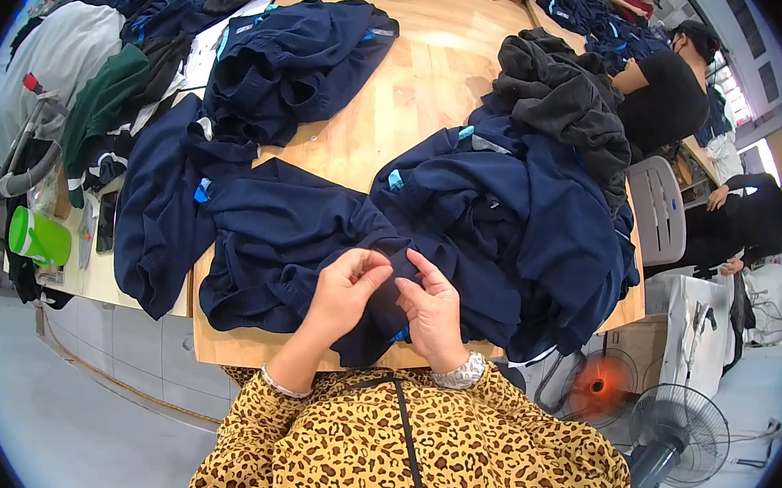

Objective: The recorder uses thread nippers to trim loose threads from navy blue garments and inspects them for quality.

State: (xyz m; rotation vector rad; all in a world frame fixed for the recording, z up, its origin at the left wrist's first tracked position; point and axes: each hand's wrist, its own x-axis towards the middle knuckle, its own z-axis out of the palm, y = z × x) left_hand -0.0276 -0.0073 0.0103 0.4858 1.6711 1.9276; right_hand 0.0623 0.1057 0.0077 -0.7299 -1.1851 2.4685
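Both my hands are close together over a navy garment point(295, 222) spread along the table's near edge. My left hand point(347, 294) is closed in a pinch, thumb against fingertips; what it pinches is too small to make out. Facing it, my right hand point(432, 311) has its thumb and forefinger bent around a dark navy fold of the garment, which shows between the two hands. Just right lies a heap of navy garments point(523, 218) with light-blue tags. One blue tag point(202, 190) sticks out at the left of the spread garment.
Another navy garment pile point(285, 67) lies at the far left of the wooden table point(426, 57). Dark grey garments point(562, 92) top the right heap. A green bucket point(38, 236) stands left; a standing fan point(679, 437) and grey chair point(659, 212) are right. A person point(669, 92) works nearby.
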